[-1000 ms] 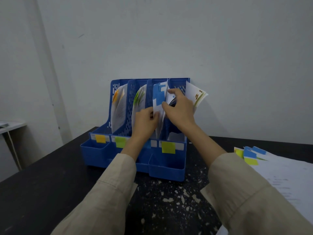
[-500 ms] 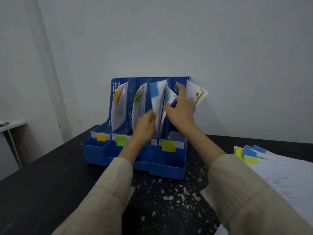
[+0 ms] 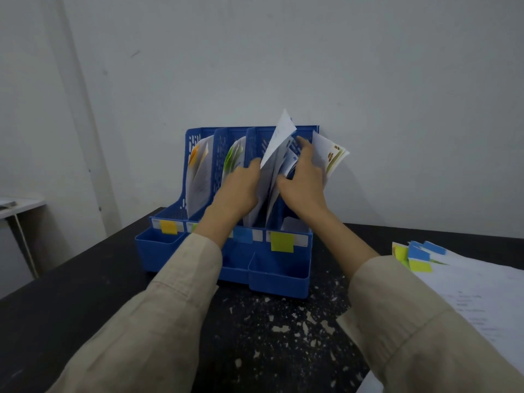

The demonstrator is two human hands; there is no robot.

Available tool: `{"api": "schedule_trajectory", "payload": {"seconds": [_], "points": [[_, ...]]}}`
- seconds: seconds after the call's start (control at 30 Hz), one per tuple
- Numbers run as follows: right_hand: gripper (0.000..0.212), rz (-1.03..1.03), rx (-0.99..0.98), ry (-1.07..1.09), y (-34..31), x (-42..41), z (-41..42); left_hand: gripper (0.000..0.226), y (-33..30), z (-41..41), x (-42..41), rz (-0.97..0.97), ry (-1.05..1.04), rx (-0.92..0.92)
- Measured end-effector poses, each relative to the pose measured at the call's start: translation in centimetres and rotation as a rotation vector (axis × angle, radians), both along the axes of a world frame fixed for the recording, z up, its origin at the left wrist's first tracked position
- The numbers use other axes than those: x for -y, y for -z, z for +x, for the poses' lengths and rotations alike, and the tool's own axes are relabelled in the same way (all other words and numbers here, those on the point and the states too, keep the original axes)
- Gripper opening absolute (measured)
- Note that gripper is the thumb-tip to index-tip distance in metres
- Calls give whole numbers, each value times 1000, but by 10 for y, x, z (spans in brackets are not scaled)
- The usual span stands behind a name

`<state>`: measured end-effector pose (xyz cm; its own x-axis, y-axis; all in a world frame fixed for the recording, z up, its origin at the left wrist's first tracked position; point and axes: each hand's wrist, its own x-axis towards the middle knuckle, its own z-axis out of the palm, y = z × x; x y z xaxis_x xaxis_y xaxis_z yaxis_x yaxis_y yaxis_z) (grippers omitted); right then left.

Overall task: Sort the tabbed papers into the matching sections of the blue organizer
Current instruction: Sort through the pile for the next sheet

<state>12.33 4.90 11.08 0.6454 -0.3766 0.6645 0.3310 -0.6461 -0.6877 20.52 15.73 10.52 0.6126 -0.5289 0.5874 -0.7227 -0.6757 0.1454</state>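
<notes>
Head view looks down on the blue organizer [image 3: 279, 275] standing on the black table [image 3: 71, 279] against the wall. Both hands work at its third section, the one marked by a blue label [image 3: 243, 235]. The left hand [image 3: 236, 191] has its fingers curled round the near edge of the white sheets [image 3: 273, 165] standing there, while the right hand [image 3: 304, 182] presses straighter fingers into the bundle from the other side, parting it (whether it pinches a sheet I cannot tell).

To seat the sheets well, I judge the left should hold the gap wide while the right guides the paper straight down, keeping corners clear of the divider.

Compared with a second ago, the blue tabs once showing at the top of the bundle are out of sight, and one white corner now pokes up above the organizer's rim. More tabbed papers [image 3: 465, 279] wait at the right.
</notes>
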Motion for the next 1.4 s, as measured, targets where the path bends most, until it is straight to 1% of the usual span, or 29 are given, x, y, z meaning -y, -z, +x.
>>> {"api": "schedule_trajectory", "payload": {"seconds": [0.07,0.13,0.27,0.37,0.43,0.5,0.57,0.6,0.67,0.7,0.77,0.87,0.9,0.97,1.0,1.03,1.07,1.1,1.17,1.23,1.3,1.4], "points": [[69,10,3,-1,0,1,0,53,1,-3,1,35,21,-23],[69,26,-1,2,0,0,0,48,7,-6,3,48,58,-86],[69,0,-16,15,1,0,0,28,22,-16,5,-58,138,-296],[70,-17,-15,14,1,-1,-2,18,28,-18,5,-72,125,-485],[70,-31,-2,0,0,-4,-5,11,26,-17,5,-56,114,-565],[72,-24,-3,-12,-1,-6,-6,19,21,-17,5,-17,107,-606],[78,-11,-26,-20,0,-9,-6,16,18,-15,3,28,114,-632],[83,-4,-36,-29,1,-11,-6,21,18,-13,1,45,127,-647],[88,9,-56,-57,5,-12,-5,45,16,-12,-2,87,171,-680],[87,12,-77,-70,8,-12,-3,52,16,-12,-3,90,188,-700],[74,5,-135,-75,12,-11,0,58,16,-11,-3,22,227,-750],[42,-20,-168,-51,17,-8,2,39,13,-13,-2,-225,276,-828],[37,-31,-171,-50,18,-7,1,35,13,-11,0,-323,292,-852],[40,-49,-179,-75,18,-6,-1,28,10,-12,0,-471,321,-850],[42,-57,-180,-90,17,-6,-2,27,8,-12,1,-505,339,-825],[43,-61,-177,-102,17,-6,-2,33,7,-12,1,-509,342,-782],[42,-58,-173,-112,16,-6,-3,40,5,-13,1,-492,332,-726],[40,-50,-170,-119,16,-6,-2,41,5,-15,1,-461,317,-663],[38,-30,-162,-125,17,-8,-2,25,6,-16,3,-423,289,-551],[38,-31,-152,-114,18,-10,-1,23,8,-16,6,-394,235,-466],[36,-66,-178,-82,21,-12,1,28,12,-13,8,-362,208,-425],[34,-126,-265,-14,24,-17,4,35,16,-11,9,-345,179,-450]]}}
